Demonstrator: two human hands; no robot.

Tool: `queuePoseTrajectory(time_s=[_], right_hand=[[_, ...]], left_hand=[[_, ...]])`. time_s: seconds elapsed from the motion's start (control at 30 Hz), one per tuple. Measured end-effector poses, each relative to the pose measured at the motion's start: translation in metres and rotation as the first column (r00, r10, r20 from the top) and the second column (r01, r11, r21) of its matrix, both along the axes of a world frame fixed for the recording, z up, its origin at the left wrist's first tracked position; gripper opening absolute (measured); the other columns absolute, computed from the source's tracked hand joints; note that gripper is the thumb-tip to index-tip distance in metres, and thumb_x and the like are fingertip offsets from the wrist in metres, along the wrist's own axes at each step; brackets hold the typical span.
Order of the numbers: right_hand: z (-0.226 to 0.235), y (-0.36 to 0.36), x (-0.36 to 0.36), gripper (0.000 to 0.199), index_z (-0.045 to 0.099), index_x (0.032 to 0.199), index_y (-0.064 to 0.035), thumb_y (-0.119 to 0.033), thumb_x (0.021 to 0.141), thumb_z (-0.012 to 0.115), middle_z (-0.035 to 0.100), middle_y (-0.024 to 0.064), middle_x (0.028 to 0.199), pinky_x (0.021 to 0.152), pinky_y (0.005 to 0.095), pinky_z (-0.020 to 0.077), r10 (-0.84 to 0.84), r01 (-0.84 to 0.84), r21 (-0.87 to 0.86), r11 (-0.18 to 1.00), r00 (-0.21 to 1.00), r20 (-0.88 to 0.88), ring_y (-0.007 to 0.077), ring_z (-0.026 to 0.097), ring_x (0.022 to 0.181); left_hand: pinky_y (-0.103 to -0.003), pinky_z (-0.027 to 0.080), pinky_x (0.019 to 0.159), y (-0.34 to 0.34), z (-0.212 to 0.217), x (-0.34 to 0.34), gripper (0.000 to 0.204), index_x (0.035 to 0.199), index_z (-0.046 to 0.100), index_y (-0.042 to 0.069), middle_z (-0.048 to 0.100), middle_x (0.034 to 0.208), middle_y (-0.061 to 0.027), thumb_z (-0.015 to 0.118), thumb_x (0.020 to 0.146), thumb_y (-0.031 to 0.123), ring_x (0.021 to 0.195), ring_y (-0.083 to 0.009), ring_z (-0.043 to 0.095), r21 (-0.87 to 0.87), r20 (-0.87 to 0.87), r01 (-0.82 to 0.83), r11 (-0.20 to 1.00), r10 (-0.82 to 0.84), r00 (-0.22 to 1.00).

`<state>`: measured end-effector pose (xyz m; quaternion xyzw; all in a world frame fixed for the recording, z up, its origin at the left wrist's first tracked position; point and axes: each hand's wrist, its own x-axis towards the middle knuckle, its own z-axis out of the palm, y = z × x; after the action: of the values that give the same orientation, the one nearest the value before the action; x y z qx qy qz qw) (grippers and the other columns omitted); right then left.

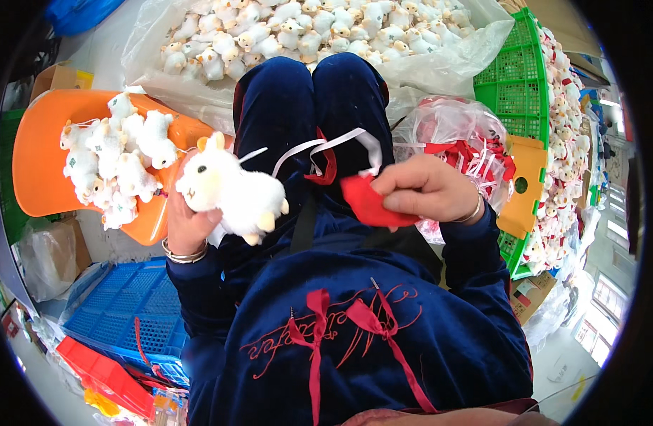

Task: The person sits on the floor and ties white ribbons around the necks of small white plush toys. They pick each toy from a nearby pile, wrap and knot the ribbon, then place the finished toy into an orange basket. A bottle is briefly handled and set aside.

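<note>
My left hand (189,226) is closed round a small white plush animal (245,200), with a cream face, black eye and stubby feet. It is held above my left thigh, its head toward the upper left. My right hand (429,190) pinches a red cloth piece (363,201) between thumb and fingers, a short gap to the right of the toy. From beside the cloth a white ribbon (351,136) loops over my dark blue trousers. A narrow red strip (328,169) lies between my thighs near it; whether these are all joined I cannot tell.
Several similar plush animals lie on an orange chair (39,160) at left. A large clear plastic sheet (142,53) beyond my knees holds many more. Red and white pieces fill a clear bag (447,117) at right, near green crates (514,78). Blue crates (128,302) stand lower left.
</note>
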<state>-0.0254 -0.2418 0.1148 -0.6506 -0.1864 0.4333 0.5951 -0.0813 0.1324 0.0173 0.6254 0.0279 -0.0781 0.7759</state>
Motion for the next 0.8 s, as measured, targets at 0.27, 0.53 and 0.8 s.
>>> queuePoseTrajectory(time_s=[0.27, 0.53, 0.8], right_hand=[[-0.001, 0.023, 0.003, 0.012, 0.067, 0.1, 0.0001, -0.01, 0.093, 0.065, 0.066, 0.0103, 0.081, 0.068, 0.0333, 0.0502, -0.059, 0.217, -0.387, 0.896, 0.922, 0.382, 0.0217, 0.066, 0.073], [-0.042, 0.049, -0.023, 0.011, 0.072, 0.095, -0.0041, -0.012, 0.088, 0.068, 0.071, 0.0183, 0.089, 0.073, 0.0437, 0.0535, 0.275, -0.17, -0.268, 0.948, 0.862, 0.426, 0.0387, 0.068, 0.082], [-0.037, 0.031, -0.026, 0.03, 0.063, 0.119, -0.001, -0.014, 0.092, 0.061, 0.069, 0.0193, 0.109, 0.089, 0.0409, 0.0515, 0.181, -0.192, 0.023, 0.981, 0.953, 0.242, 0.0357, 0.067, 0.101]], left_hand=[[-0.04, 0.046, 0.108, -0.033, 0.025, -0.001, 0.077, 0.14, 0.049, 0.003, 0.06, 0.135, -0.0143, 0.082, 0.071, 0.011, 0.126, -0.0244, 0.059, -0.258, 0.062, 0.47, 0.844, -0.471, 0.88], [-0.049, 0.025, 0.121, -0.089, 0.021, 0.014, 0.079, 0.144, 0.055, 0.011, 0.027, 0.165, -0.0274, 0.082, 0.069, 0.014, 0.153, -0.0386, 0.029, -0.151, 0.442, 0.705, 0.693, -0.59, 0.676], [-0.044, 0.03, 0.119, -0.101, 0.015, 0.009, 0.071, 0.136, 0.058, 0.004, 0.033, 0.162, -0.0215, 0.079, 0.069, 0.013, 0.149, -0.0318, 0.035, -0.193, 0.213, 0.663, 0.723, -0.629, 0.747]])
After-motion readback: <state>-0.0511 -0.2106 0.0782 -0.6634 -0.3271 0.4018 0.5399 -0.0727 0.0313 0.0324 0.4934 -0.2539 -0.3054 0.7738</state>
